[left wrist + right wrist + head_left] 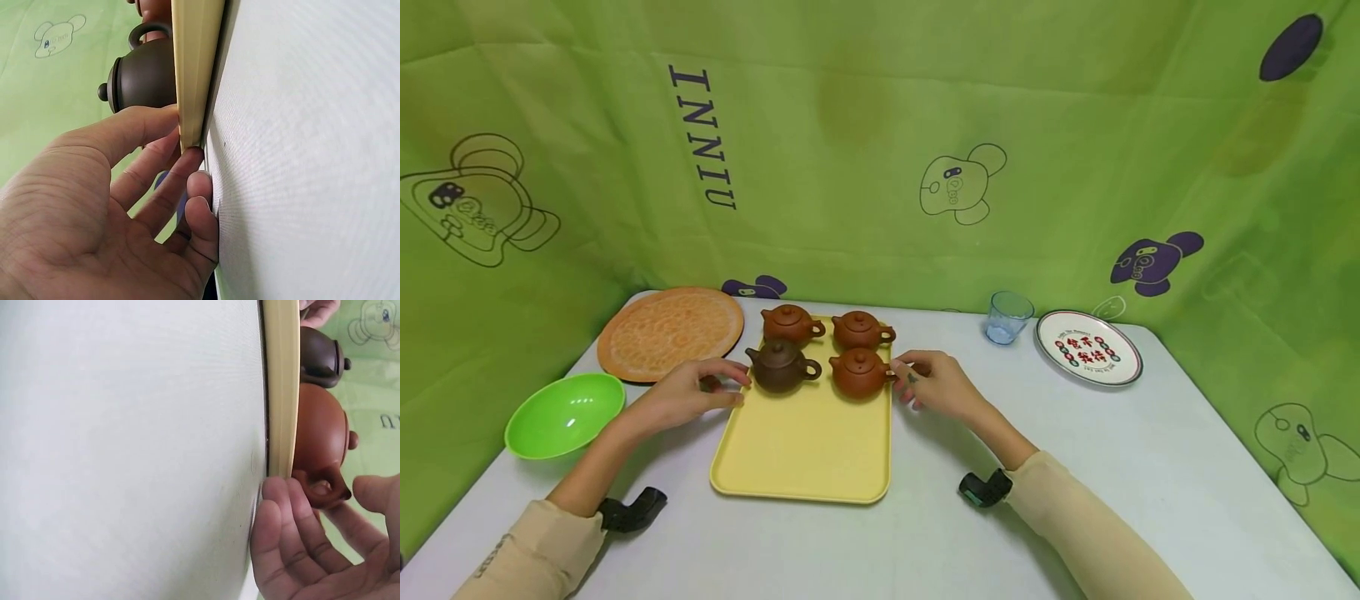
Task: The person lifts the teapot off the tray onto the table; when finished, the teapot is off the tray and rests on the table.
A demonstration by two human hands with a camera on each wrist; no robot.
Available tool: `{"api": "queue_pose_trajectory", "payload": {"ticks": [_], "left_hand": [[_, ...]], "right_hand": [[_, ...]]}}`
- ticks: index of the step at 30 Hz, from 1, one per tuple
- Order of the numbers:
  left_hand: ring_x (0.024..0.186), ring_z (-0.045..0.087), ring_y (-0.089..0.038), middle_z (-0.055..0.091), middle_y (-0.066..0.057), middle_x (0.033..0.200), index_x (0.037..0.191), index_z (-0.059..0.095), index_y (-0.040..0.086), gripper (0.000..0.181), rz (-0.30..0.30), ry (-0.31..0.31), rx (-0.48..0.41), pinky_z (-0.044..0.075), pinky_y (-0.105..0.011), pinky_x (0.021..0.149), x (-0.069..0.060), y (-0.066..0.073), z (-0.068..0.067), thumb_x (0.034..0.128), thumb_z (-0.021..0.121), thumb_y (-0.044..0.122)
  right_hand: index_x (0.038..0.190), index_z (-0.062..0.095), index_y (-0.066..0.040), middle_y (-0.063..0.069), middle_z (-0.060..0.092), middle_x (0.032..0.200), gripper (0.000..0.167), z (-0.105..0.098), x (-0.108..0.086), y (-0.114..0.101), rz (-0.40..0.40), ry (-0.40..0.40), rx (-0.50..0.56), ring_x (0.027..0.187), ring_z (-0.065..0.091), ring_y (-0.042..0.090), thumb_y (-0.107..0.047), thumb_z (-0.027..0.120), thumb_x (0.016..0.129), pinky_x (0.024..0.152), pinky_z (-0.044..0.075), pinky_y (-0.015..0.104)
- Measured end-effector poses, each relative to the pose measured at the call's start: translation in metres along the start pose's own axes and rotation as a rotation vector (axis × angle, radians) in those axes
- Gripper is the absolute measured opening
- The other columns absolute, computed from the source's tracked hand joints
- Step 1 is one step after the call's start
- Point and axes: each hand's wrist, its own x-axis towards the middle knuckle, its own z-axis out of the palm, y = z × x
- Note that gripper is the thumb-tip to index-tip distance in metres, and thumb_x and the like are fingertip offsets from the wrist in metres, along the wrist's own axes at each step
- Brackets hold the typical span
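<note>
A yellow tray point(805, 450) carries three reddish-brown teapots, among them a front right one point(859, 375), a back left one point(788, 325) and a back right one point(859, 330). A dark brown teapot point(777, 367) stands at the front left of the group. My left hand point(696, 390) pinches the tray's left edge, its thumb on the rim and fingers at the side, beside the dark teapot. At the right edge, fingertips of my right hand point(936, 383) touch the tray's side; its thumb is apart from the rim, near the front right teapot's handle.
Left of the tray lie a round orange pizza-patterned mat point(673, 333) and a green bowl point(565, 417). To the right, a blue glass point(1007, 317) stands beside a white patterned plate point(1090, 347). Green cloth point(865, 167) surrounds the white table point(1075, 450).
</note>
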Motion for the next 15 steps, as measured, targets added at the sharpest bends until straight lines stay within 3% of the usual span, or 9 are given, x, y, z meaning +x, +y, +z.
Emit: {"api": "queue_pose_trajectory", "payload": {"ticks": [15], "left_hand": [[0.096, 0.06, -0.008, 0.069, -0.018, 0.14, 0.121, 0.077, 0.01, 0.026, -0.003, -0.009, -0.023, 0.048, -0.021, 0.079, -0.0004, -0.0024, -0.0015, 0.0963, 0.078, 0.02]], "right_hand": [[0.11, 0.079, -0.005, 0.015, 0.077, 0.085, 0.025, 0.0038, 0.0046, 0.0002, 0.001, 0.036, 0.052, 0.064, 0.066, 0.015, -0.025, 0.064, 0.107, 0.061, 0.057, 0.03]]}}
